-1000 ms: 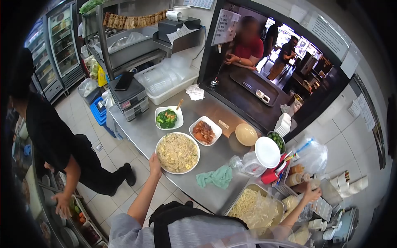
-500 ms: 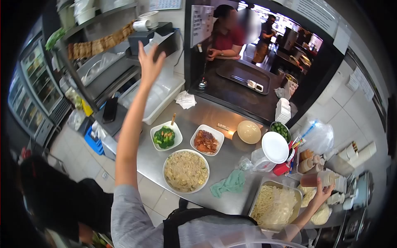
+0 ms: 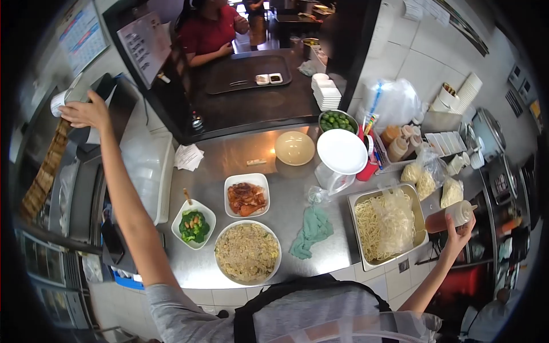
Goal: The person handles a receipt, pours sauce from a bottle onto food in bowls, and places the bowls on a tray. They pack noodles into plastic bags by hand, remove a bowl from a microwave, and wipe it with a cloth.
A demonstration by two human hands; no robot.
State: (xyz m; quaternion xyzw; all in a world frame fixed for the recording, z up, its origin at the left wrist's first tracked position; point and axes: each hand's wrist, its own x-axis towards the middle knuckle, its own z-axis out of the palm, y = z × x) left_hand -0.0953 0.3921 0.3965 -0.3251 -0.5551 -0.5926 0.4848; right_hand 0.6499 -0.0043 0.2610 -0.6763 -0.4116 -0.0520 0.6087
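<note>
My right hand [image 3: 457,228] is wrapped round a squeeze bottle [image 3: 439,222] of reddish-brown sauce, held sideways with its pale nozzle to the right. It is just right of a metal tray [image 3: 373,264] of noodles [image 3: 370,223], partly covered by clear plastic. Far to the left, my left hand [image 3: 86,112] reaches out with fingers apart, fingertips right at a small white cylinder [image 3: 58,104] on the shelf side. On the steel counter between my arms stand a bowl of fried rice [image 3: 247,251], a bowl of broccoli [image 3: 193,226] and a square bowl of reddish meat pieces [image 3: 247,198].
A green cloth [image 3: 312,231] lies beside the rice. Behind it are a beige bowl [image 3: 294,148], a white lid-like disc [image 3: 342,151] and green limes [image 3: 337,121]. Across the pass, a person in red [image 3: 206,31] stands by a dark tray [image 3: 220,73]. Sauce bottles [image 3: 397,147] stand at right.
My view has turned and shifted to the right. My left hand has gone from raised in the air to the white cylinder. My right hand still holds the sauce bottle.
</note>
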